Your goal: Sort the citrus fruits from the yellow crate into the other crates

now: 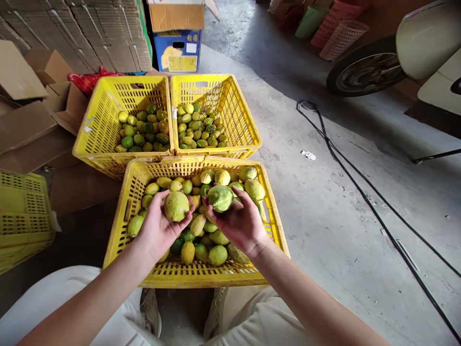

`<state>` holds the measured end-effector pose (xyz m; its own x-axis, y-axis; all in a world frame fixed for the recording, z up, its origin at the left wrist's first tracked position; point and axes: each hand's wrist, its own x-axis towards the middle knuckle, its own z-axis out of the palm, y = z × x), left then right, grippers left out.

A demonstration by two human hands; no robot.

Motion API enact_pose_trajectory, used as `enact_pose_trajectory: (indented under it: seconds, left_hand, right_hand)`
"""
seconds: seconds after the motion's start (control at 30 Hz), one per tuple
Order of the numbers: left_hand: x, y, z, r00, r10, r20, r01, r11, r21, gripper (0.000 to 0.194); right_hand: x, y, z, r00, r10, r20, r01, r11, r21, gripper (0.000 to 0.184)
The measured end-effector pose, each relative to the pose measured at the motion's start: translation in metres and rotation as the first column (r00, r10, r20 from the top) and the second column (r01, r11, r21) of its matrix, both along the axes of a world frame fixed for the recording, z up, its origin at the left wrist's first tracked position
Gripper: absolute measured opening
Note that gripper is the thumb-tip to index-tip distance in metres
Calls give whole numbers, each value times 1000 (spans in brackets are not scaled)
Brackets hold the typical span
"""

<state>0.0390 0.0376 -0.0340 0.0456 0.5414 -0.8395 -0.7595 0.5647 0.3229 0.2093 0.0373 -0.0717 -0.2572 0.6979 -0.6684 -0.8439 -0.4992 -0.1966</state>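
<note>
My left hand [158, 228] is palm up and closed around a yellow-green round fruit [176, 205]. My right hand [239, 222] is also palm up, cupping a greener fruit [220, 198]. Both hands hover over the near yellow crate [122, 230], which holds several yellow and green fruits. Behind it stand two more yellow crates side by side: the left crate [95, 122] holds mostly greener fruit, and the right crate [245, 115] holds smaller mixed fruit.
Flattened cardboard and open boxes [32, 110] lie at the left, with another yellow crate [21, 216] beside my knee. A blue box [178, 50] stands behind. Black cables [360, 178] cross the concrete floor at the right, near a scooter wheel [365, 72] and pink baskets [338, 29].
</note>
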Motion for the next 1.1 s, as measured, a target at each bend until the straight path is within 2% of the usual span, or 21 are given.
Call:
enact_pose_trajectory:
  seconds: [0.13,0.2,0.37,0.43,0.63,0.8,0.93,1.03,1.1]
  left_hand:
    - [1,1,-4,999,50,-2,-50,998,-31,33]
    - [1,1,-6,999,44,-17,-44,999,-26,31]
    - [1,1,-7,999,10,-49,-10,1000,8,9]
    - [1,2,-6,998,4,-60,-5,1000,-18,4]
    - [-3,6,-4,999,28,-29,-31,995,-100,17]
    - [-3,4,-3,1000,30,6,-30,994,-107,30]
    - [-3,4,-2,998,61,-1,-61,991,-121,36]
    - [-3,5,-3,992,120,-27,-122,989,-85,29]
    - [-2,4,-4,991,128,-39,-130,991,-34,19]
  right_hand:
    - [-2,3,0,996,-56,-75,54,998,-29,34]
    - [-3,4,0,994,-82,-68,78,995,-59,36]
    - [-4,1,0,1000,-13,19,14,999,-44,15]
    - [-6,-1,-1,998,1,56,0,1000,-16,13]
    - [-7,1,-6,989,-74,130,79,996,-35,9]
    - [-2,1,-9,1000,-16,10,17,998,-54,22]
    - [0,1,-6,999,-25,-48,24,999,-25,39]
    - [-2,2,-2,996,-55,-64,54,998,-28,46]
    - [-3,2,0,996,-61,-57,58,997,-44,42]
